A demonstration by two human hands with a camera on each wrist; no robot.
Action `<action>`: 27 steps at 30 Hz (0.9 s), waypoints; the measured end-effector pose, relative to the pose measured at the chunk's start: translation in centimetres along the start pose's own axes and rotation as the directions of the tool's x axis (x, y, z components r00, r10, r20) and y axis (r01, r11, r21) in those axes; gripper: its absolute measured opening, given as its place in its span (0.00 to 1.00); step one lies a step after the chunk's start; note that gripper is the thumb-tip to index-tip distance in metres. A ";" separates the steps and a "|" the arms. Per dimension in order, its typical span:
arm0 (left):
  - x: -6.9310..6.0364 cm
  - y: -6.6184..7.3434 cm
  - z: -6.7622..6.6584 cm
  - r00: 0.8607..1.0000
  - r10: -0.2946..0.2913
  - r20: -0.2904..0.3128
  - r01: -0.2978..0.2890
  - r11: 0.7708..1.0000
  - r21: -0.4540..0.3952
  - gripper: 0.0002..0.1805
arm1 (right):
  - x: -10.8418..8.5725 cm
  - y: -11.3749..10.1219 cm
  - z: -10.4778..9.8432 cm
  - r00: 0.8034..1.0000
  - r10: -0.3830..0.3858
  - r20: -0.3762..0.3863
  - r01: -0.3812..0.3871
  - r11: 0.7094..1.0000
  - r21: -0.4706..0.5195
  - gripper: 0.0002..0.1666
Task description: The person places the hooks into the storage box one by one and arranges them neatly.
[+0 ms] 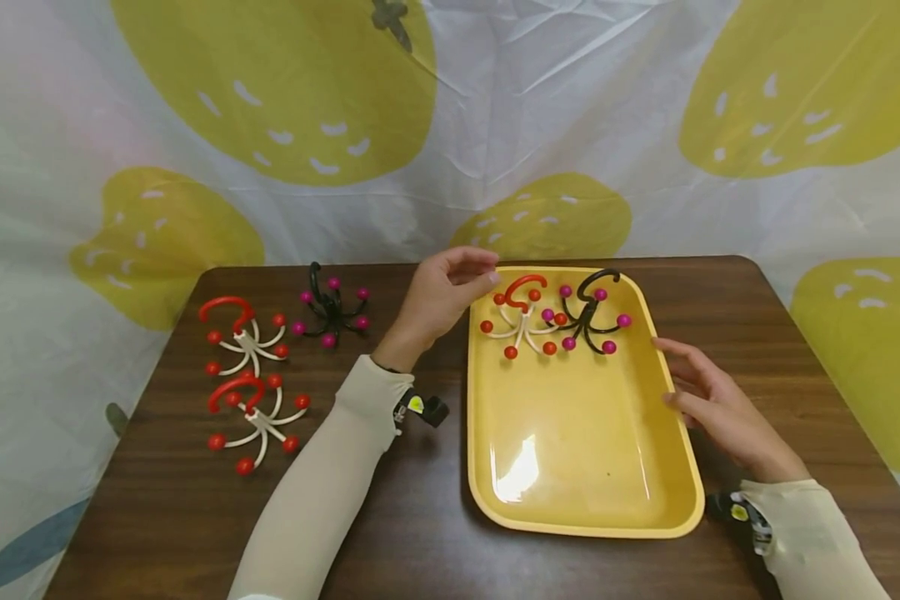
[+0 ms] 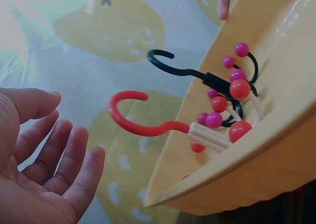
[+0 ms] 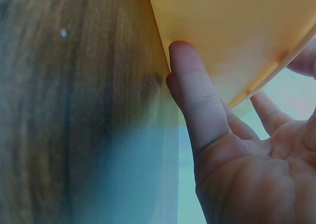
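A yellow tray (image 1: 570,433) holds a red-and-white hook piece with red balls (image 1: 523,321) and, touching or close beside it, a black hook piece with magenta balls (image 1: 588,317), both at its far end. My left hand (image 1: 446,292) is at the tray's far left corner; in the left wrist view that hand (image 2: 54,160) has relaxed fingers with nothing in them, apart from the tray (image 2: 256,155). Against the tray's right outer wall rest the fingertips of my right hand (image 1: 727,408); the right wrist view shows this hand (image 3: 247,155) with extended fingers touching the wall (image 3: 232,31).
On the brown table (image 1: 420,533), left of my left arm, lie two more red-and-white hook pieces (image 1: 247,337), one nearer (image 1: 258,421), and a black one with magenta balls (image 1: 332,312). A fruit-patterned cloth (image 1: 555,108) hangs behind the table.
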State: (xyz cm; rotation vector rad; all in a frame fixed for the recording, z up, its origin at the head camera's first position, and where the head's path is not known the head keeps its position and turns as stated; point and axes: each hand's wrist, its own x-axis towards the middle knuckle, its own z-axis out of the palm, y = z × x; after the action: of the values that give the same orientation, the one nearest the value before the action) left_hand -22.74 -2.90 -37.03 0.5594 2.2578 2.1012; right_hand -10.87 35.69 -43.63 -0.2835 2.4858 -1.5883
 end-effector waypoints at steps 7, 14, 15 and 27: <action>-1.4 1.0 -1.9 0.995 0.062 -0.084 -0.053 0.993 0.105 0.13 | 0.1 -0.1 0.0 1.000 -0.020 -0.004 0.020 1.000 -0.002 0.39; -2.5 1.5 -3.8 0.986 0.084 -0.144 -0.067 0.991 0.118 0.14 | 0.0 0.0 0.0 1.000 0.000 0.010 0.000 1.000 0.005 0.39; -2.6 1.5 -4.1 0.985 0.086 -0.152 -0.069 0.991 0.116 0.14 | 0.0 0.0 0.0 1.000 0.002 0.011 -0.002 1.000 0.005 0.39; -3.9 2.1 -6.9 0.947 0.116 -0.299 -0.079 0.988 0.132 0.14 | 0.0 0.0 -0.1 1.000 -0.005 0.016 0.005 1.000 -0.001 0.40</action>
State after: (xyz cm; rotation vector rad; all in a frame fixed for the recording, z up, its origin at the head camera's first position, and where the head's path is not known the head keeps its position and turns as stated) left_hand -20.24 -10.48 -35.21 0.3757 2.5836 2.2501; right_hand -10.92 35.73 -43.64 -0.3022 2.4762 -1.5803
